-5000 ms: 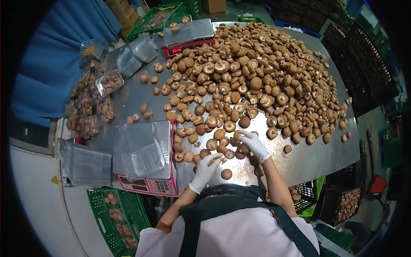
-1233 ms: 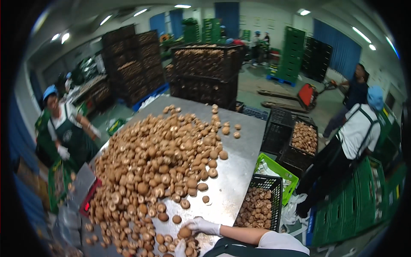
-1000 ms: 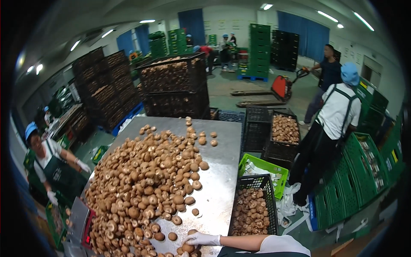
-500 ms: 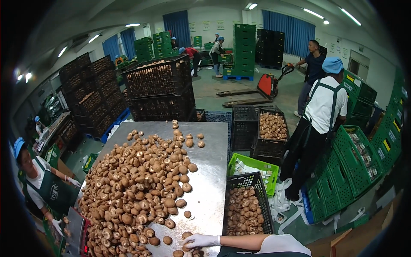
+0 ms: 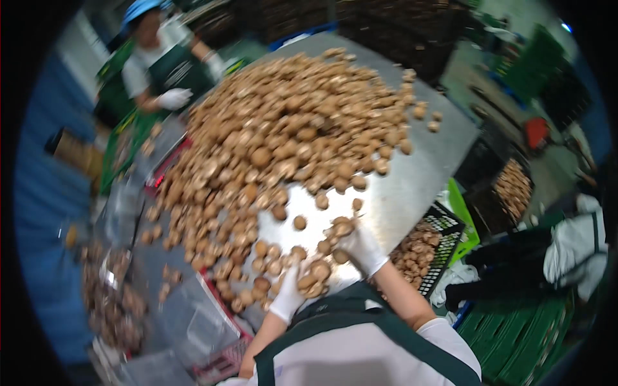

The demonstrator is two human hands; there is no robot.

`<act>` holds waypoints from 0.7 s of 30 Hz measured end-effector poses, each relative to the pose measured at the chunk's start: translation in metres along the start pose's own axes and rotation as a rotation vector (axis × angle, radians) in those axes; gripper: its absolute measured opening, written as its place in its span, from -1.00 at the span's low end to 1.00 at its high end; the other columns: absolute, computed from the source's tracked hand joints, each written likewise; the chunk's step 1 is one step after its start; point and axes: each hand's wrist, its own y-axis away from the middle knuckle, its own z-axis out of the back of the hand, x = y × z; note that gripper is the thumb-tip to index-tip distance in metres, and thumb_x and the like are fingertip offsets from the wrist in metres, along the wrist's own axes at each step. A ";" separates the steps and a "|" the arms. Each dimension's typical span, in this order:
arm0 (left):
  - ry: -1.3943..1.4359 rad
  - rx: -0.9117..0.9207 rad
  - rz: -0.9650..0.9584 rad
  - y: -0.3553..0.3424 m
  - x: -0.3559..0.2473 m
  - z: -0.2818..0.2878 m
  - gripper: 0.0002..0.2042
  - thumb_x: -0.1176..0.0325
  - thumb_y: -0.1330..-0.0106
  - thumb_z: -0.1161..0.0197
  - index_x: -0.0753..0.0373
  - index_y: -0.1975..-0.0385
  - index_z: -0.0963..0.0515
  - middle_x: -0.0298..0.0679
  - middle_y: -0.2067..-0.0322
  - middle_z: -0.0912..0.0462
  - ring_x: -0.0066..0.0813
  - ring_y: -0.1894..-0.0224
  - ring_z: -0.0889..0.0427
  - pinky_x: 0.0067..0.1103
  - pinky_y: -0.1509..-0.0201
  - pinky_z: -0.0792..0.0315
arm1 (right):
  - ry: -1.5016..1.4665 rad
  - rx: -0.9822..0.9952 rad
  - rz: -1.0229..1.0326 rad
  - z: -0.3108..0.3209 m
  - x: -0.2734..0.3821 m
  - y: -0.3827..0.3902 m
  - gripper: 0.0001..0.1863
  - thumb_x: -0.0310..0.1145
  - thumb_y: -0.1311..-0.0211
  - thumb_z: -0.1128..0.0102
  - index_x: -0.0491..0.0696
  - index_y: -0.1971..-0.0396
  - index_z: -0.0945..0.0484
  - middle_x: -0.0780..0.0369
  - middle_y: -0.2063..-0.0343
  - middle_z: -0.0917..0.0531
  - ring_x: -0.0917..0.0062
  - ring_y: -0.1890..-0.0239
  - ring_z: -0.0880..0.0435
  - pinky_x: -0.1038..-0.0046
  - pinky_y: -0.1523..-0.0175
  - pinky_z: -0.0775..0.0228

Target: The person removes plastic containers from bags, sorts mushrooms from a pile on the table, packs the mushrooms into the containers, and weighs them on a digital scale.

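Looking down in the head view at brown-capped mushrooms [image 5: 290, 135], heaping over the far and middle parts of the metal table [image 5: 431, 167] and thinning into a loose scatter on the near side. Cupping the white-gloved left hand [image 5: 291, 291], partly open, around a few loose ones at the near edge; being unable, through the blur, to tell gripping from touching. Resting the right hand [image 5: 364, 249] bent against several more, a little farther and rightward, again without showing how firmly. Seeing others filling a black crate [image 5: 447, 222] beyond the table's near right edge. Probably handling light, springy and hardly slippery, yet likely bruising under hard squeezing. Best holding lightly across the cap's rim, not tugging at the stem.
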 end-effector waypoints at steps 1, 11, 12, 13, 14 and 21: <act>-0.008 0.008 -0.012 0.011 -0.002 -0.008 -0.33 -0.25 -0.30 0.22 0.21 -0.16 -0.26 -0.16 0.01 -0.47 -0.34 0.12 -0.56 -0.47 0.13 -0.52 | 0.094 -0.005 -0.011 -0.021 0.004 0.003 -0.47 0.01 -0.40 0.33 -0.18 0.12 -0.43 0.11 0.26 -0.58 0.33 0.14 -0.57 0.43 0.23 -0.47; -0.061 -0.063 -0.263 0.031 0.022 0.017 -0.33 -0.15 -0.38 0.34 0.34 -0.23 -0.13 -0.12 -0.12 -0.34 -0.35 -0.10 -0.41 -0.51 -0.15 -0.33 | 0.588 0.090 -0.098 -0.043 -0.034 -0.010 -0.38 0.07 -0.38 0.34 -0.23 0.14 -0.48 0.15 0.28 -0.61 0.39 0.20 -0.60 0.54 0.28 -0.41; -0.055 -0.027 -0.302 0.032 0.021 0.016 -0.34 -0.13 -0.40 0.35 0.35 -0.23 -0.12 -0.12 -0.14 -0.32 -0.35 -0.12 -0.38 -0.52 -0.19 -0.29 | 0.815 0.101 -0.067 -0.052 -0.034 -0.007 -0.39 0.04 -0.40 0.35 -0.23 0.13 -0.49 0.15 0.25 -0.61 0.41 0.22 -0.60 0.56 0.27 -0.40; -0.004 0.004 -0.332 0.034 0.019 0.012 -0.38 -0.11 -0.40 0.33 0.31 -0.22 -0.15 -0.16 -0.15 -0.31 -0.38 -0.14 -0.37 -0.52 -0.19 -0.29 | 1.071 0.181 -0.055 -0.061 -0.030 -0.003 -0.54 -0.12 -0.37 0.22 -0.20 0.09 -0.49 0.11 0.16 -0.59 0.35 0.17 -0.56 0.48 0.13 -0.40; 0.041 -0.057 -0.346 0.034 0.019 0.010 -0.40 -0.11 -0.40 0.31 0.28 -0.21 -0.17 -0.17 -0.11 -0.35 -0.38 -0.10 -0.40 -0.52 -0.15 -0.33 | 1.344 0.350 0.139 -0.061 -0.034 -0.002 -0.61 -0.21 -0.32 0.15 -0.17 0.06 -0.48 0.08 0.10 -0.56 0.29 0.10 -0.53 0.43 0.02 -0.36; 0.360 -0.268 -0.361 0.063 0.005 0.016 -0.55 0.02 -0.29 -0.03 0.24 -0.02 -0.37 -0.16 0.14 -0.54 -0.40 0.25 -0.61 -0.53 0.26 -0.57 | 1.402 0.493 0.376 -0.066 -0.047 -0.003 -0.65 -0.42 -0.22 0.02 -0.14 -0.02 -0.45 0.06 0.09 -0.56 0.27 0.02 -0.51 0.41 -0.09 -0.30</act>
